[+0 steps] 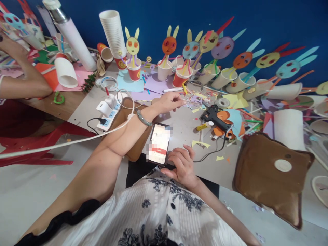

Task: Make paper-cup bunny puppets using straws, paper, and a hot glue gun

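Note:
My left hand [170, 102], a bangle on its wrist, reaches over the table with thumb and fingertips pinched together. A thin pale strip seems to run from the fingertips toward paper scraps [197, 100]; what is held is too small to name. My right hand [182, 165] rests at the table's front edge, holding nothing, its fingers loosely bent and apart. Just left of it, a lit phone [159, 143] lies screen up. A black glue gun [216, 118] lies right of my left hand, with a yellow glue stick [205, 125] beside it.
Several paper cups with rabbit-faced paper figures [132, 46] line the blue wall, near a stack of white cups [112, 32]. A power strip [110, 116] with a white cable lies left. A brown cushion-like pouch [271, 177] is at right. Another person's arm [25, 71] is at far left.

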`<move>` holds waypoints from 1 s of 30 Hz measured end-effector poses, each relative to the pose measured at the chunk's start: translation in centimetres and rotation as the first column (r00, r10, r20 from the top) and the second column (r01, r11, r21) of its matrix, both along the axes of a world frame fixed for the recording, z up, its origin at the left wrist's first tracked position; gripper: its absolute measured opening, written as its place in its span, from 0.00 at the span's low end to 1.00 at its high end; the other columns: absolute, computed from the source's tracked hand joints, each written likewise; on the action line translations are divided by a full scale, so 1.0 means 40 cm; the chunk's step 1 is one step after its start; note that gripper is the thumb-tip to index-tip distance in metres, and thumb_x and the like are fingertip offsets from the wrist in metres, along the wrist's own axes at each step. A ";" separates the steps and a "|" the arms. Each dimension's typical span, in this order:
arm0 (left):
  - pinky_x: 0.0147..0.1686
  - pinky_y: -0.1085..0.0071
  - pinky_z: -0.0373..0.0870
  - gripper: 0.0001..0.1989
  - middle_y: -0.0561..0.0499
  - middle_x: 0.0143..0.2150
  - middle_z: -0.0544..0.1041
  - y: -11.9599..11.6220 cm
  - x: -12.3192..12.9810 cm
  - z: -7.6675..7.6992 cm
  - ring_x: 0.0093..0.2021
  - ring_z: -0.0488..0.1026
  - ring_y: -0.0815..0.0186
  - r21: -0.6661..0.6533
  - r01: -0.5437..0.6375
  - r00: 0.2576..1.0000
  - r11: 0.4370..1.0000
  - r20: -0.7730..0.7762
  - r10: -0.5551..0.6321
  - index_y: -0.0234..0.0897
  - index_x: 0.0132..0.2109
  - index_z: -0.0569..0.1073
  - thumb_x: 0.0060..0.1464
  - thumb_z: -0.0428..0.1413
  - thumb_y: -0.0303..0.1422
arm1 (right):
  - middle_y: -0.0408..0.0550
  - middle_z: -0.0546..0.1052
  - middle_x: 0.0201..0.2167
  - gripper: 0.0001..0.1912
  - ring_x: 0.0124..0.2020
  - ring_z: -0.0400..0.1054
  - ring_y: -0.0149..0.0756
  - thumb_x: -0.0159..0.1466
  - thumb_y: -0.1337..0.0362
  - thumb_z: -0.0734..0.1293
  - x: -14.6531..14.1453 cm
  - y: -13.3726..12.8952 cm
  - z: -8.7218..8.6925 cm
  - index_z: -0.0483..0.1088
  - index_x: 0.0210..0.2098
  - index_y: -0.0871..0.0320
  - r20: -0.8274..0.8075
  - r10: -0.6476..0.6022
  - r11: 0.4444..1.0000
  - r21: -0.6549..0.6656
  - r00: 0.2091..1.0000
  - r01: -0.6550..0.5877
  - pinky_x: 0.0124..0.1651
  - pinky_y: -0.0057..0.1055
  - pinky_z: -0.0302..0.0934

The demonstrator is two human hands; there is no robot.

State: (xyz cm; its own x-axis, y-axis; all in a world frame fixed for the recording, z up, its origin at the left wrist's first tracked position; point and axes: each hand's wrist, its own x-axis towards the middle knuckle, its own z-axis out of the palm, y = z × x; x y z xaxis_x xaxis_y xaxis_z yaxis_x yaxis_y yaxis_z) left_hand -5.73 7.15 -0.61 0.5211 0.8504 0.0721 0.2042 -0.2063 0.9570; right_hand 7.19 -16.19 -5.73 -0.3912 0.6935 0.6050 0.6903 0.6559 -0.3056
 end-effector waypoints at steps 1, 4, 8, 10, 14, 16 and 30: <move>0.28 0.75 0.64 0.15 0.56 0.23 0.72 0.000 0.000 0.000 0.22 0.69 0.77 -0.002 0.003 1.000 1.000 0.002 -0.003 0.34 0.27 0.68 0.63 0.59 0.27 | 0.45 0.79 0.30 0.24 0.40 0.72 0.41 0.73 0.41 0.58 -0.001 0.000 0.002 0.68 0.33 0.53 -0.002 0.000 1.000 0.004 1.000 0.000 0.63 0.48 0.54; 0.27 0.76 0.64 0.15 0.56 0.24 0.72 0.001 -0.001 0.001 0.22 0.68 0.78 -0.017 0.009 1.000 1.000 0.009 -0.009 0.34 0.27 0.68 0.62 0.59 0.27 | 0.45 0.79 0.30 0.23 0.40 0.72 0.40 0.74 0.42 0.58 -0.003 0.001 0.008 0.68 0.34 0.53 -0.010 0.004 1.000 0.012 1.000 -0.004 0.63 0.48 0.55; 0.27 0.76 0.64 0.15 0.56 0.24 0.72 0.001 -0.002 0.004 0.22 0.69 0.78 -0.038 0.017 1.000 0.999 0.020 -0.017 0.34 0.27 0.68 0.61 0.61 0.28 | 0.45 0.78 0.30 0.23 0.40 0.72 0.40 0.74 0.43 0.57 -0.005 0.002 0.014 0.67 0.35 0.53 -0.016 0.006 1.000 0.015 1.000 -0.006 0.63 0.48 0.55; 0.27 0.76 0.64 0.15 0.56 0.24 0.72 0.000 -0.002 0.006 0.22 0.69 0.78 -0.044 0.018 1.000 0.999 0.021 -0.017 0.34 0.27 0.68 0.61 0.61 0.28 | 0.45 0.78 0.30 0.23 0.40 0.72 0.40 0.74 0.43 0.57 -0.006 0.003 0.014 0.67 0.34 0.54 -0.024 0.008 1.000 0.025 1.000 -0.007 0.63 0.48 0.55; 0.27 0.75 0.64 0.15 0.55 0.25 0.72 -0.003 -0.001 0.011 0.22 0.69 0.78 -0.049 0.013 1.000 0.999 0.007 -0.013 0.34 0.26 0.68 0.61 0.60 0.27 | 0.45 0.78 0.30 0.23 0.40 0.71 0.40 0.74 0.43 0.57 -0.006 0.002 0.010 0.67 0.34 0.54 -0.027 0.013 1.000 0.020 1.000 -0.013 0.63 0.48 0.55; 0.27 0.75 0.64 0.15 0.55 0.25 0.72 -0.003 0.000 0.012 0.22 0.68 0.78 -0.047 0.013 1.000 0.999 0.002 -0.013 0.34 0.26 0.68 0.62 0.60 0.27 | 0.45 0.78 0.30 0.24 0.40 0.71 0.40 0.74 0.43 0.57 -0.006 0.002 0.008 0.67 0.33 0.54 -0.027 0.015 1.000 0.014 1.000 -0.014 0.63 0.49 0.55; 0.27 0.76 0.64 0.16 0.56 0.24 0.71 0.000 0.002 0.004 0.21 0.68 0.78 -0.032 0.017 1.000 0.999 0.001 -0.017 0.34 0.26 0.67 0.62 0.59 0.26 | 0.45 0.78 0.29 0.23 0.40 0.71 0.39 0.74 0.44 0.57 -0.009 0.004 0.004 0.65 0.33 0.54 -0.035 0.017 0.999 0.046 0.999 -0.015 0.63 0.48 0.55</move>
State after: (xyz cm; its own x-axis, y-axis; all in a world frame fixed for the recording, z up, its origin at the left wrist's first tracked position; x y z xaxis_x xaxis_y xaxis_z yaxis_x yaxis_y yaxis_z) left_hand -5.65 7.15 -0.45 0.5352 0.8435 0.0454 0.2007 -0.1793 0.9631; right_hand 6.83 -16.03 -5.55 -0.3798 0.6587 0.6495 0.6690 0.6805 -0.2989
